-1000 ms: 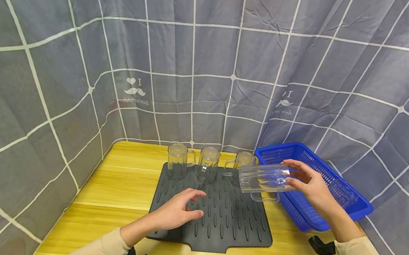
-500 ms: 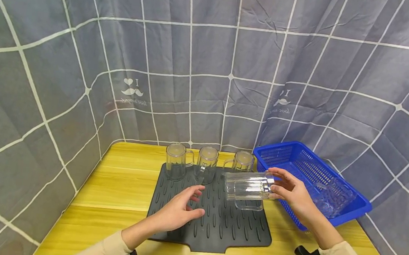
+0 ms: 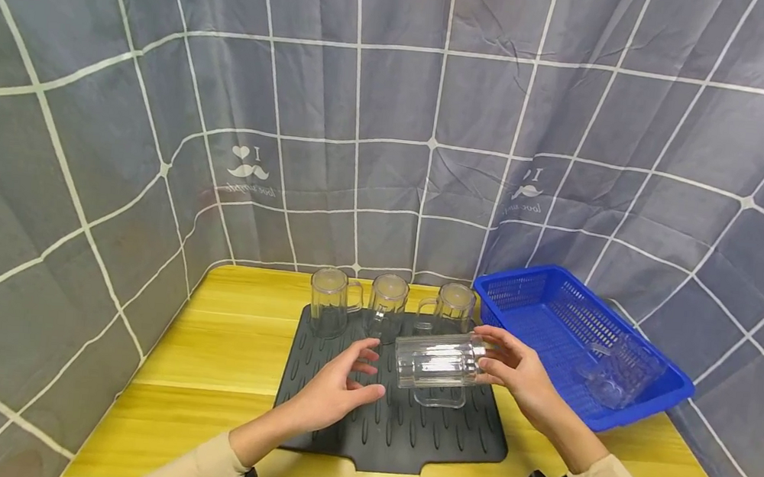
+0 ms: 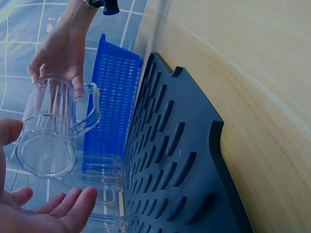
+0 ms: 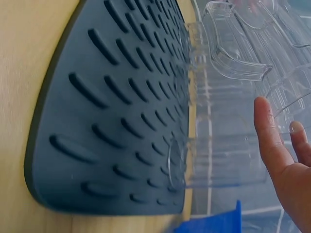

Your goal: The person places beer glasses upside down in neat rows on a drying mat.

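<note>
A clear glass mug (image 3: 435,363) lies sideways in the air over the black drying mat (image 3: 397,443), its handle hanging down. My right hand (image 3: 523,379) grips the mug's right end between thumb and fingers. To the left waits nothing but my left hand (image 3: 331,395), fingers spread and palm towards the mug's other round end, a small gap between them. Along the mat's back edge stand three more glass mugs, bottoms up: the left mug (image 3: 329,310), the middle mug (image 3: 386,312) and the right mug (image 3: 454,307).
At the right is a blue plastic basket (image 3: 532,326) with clear glassware (image 3: 625,369) lying in its right end. Under everything is a yellow wooden table (image 3: 205,352). A grey checked curtain (image 3: 395,101) closes off the back and sides.
My right hand has carried the mug left and down, from beside the basket to over the mat. My left hand has stayed nearly still.
</note>
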`<action>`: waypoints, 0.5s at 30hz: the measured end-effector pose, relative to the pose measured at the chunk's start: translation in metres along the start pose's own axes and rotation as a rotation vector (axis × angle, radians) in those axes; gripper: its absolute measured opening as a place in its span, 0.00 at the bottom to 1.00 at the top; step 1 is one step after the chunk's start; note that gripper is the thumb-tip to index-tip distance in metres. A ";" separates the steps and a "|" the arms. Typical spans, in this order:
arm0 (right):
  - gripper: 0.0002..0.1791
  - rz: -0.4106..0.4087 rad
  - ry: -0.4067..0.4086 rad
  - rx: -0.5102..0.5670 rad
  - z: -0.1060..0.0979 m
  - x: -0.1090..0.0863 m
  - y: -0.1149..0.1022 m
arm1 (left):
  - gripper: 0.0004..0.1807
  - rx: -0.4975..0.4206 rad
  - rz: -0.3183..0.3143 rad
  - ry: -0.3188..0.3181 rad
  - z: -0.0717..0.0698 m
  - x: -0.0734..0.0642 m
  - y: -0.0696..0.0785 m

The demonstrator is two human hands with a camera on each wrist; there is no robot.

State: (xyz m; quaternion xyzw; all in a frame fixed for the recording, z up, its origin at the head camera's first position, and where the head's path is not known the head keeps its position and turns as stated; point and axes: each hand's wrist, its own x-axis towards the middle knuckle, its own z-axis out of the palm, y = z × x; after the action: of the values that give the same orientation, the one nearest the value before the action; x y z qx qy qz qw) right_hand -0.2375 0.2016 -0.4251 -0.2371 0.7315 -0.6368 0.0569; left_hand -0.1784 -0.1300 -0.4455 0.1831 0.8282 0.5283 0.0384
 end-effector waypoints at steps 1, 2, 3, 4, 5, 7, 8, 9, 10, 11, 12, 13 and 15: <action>0.27 0.001 -0.003 -0.001 0.003 0.000 0.001 | 0.38 -0.008 -0.001 0.003 0.000 0.000 0.000; 0.28 0.000 -0.004 0.000 0.006 0.000 0.001 | 0.39 -0.019 -0.004 0.004 0.000 0.000 0.000; 0.28 0.004 -0.002 0.002 0.009 0.000 0.002 | 0.39 -0.030 -0.006 0.004 0.000 0.000 0.000; 0.29 0.004 0.000 0.001 0.011 0.000 0.002 | 0.40 -0.044 -0.005 0.003 0.000 0.000 0.000; 0.30 0.007 -0.001 0.003 0.013 0.000 0.003 | 0.41 -0.057 -0.009 0.004 0.000 0.000 0.000; 0.30 0.012 -0.005 0.005 0.018 0.000 0.004 | 0.42 -0.080 -0.013 0.002 0.001 0.000 0.000; 0.31 0.016 -0.009 0.010 0.020 0.001 0.004 | 0.43 -0.092 -0.018 0.003 0.001 0.000 0.000; 0.31 0.021 -0.016 0.015 0.022 0.001 0.005 | 0.43 -0.103 -0.022 0.005 0.002 -0.001 -0.001; 0.31 0.026 -0.022 0.019 0.024 0.001 0.006 | 0.44 -0.112 -0.025 0.009 0.002 -0.001 -0.001; 0.31 0.030 -0.030 0.026 0.026 0.002 0.006 | 0.44 -0.117 -0.028 0.016 0.002 -0.001 -0.002; 0.31 0.034 -0.032 0.032 0.028 0.002 0.007 | 0.44 -0.121 -0.030 0.024 0.001 -0.002 -0.002; 0.30 0.038 -0.033 0.039 0.030 0.002 0.008 | 0.44 -0.123 -0.033 0.036 0.001 -0.002 -0.003; 0.30 0.044 -0.031 0.051 0.033 0.003 0.008 | 0.43 -0.121 -0.034 0.059 0.000 -0.003 -0.004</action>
State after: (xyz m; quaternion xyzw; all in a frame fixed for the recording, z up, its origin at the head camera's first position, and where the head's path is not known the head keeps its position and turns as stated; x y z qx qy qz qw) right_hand -0.2296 0.1711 -0.4384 -0.2291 0.7192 -0.6500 0.0884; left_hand -0.1764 -0.1323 -0.4498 0.1508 0.7984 0.5819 0.0341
